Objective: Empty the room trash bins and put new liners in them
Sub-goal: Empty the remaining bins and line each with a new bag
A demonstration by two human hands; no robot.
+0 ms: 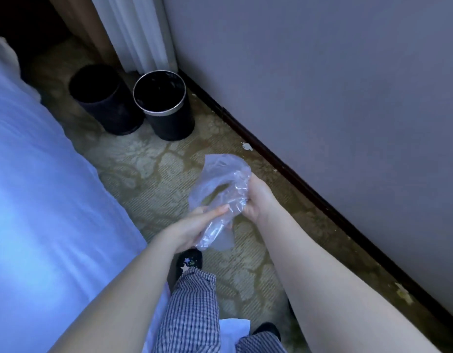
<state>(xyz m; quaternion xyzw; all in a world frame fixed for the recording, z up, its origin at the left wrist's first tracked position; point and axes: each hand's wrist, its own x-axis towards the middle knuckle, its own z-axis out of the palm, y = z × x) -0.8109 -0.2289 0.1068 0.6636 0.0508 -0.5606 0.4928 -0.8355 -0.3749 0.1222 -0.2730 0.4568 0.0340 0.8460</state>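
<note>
- Liner [221,179]: one clear plastic bag, bunched and unopened, held in the air in front of the person, above the carpet [149,169] and well short of the bins.
- Left hand [195,225]: closed around the lower end of the liner, thumb laid across the plastic.
- Right hand [258,197]: gripping the upper right edge; its fingers are hidden behind the film.
- Step in hand, as judged: working the bag's mouth apart before fitting it.
- Silver-rimmed bin [169,118]: upright in the corner, near the wall [322,85], mouth unobstructed. Glints show inside; whether it is already lined cannot be told.
- Plain black bin [103,103]: upright, just beside the first, on the bed [42,174] side; its interior is too dark to read.
- Next move, as judged: find and spread the open end, step up to a bin, then drop the bag in and fold its edge over the rim.
- Pale scraps [247,146] lie by the skirting.
</note>
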